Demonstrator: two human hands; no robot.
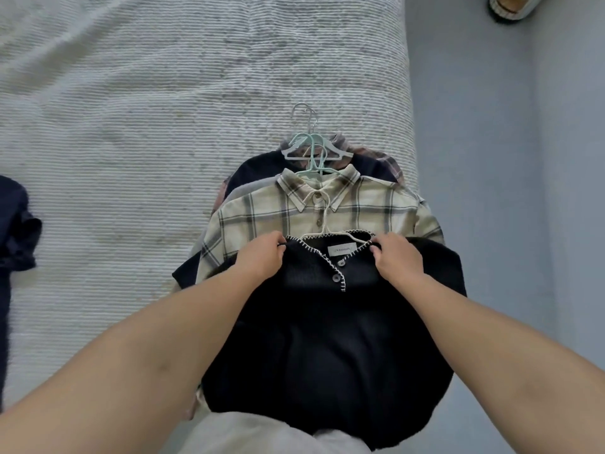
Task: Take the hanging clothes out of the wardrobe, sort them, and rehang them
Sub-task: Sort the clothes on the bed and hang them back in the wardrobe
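While pinching the black cardigan (327,339) at its shoulders with the left hand (262,257) and right hand (397,257), both curled tight on the knit, held it over the plaid shirt (327,208) topping the pile near the right edge of the bed (131,126). Had its white hanger (327,231) inside the neckline, hook lying across the shirt's placket. Judged three risks. Could have snagged that hook on a shirt button or the tangled hangers (311,149) beyond, dragging the pile. Could have slid the loose knit off its hanger. Could have tipped the stack over the bed's edge.
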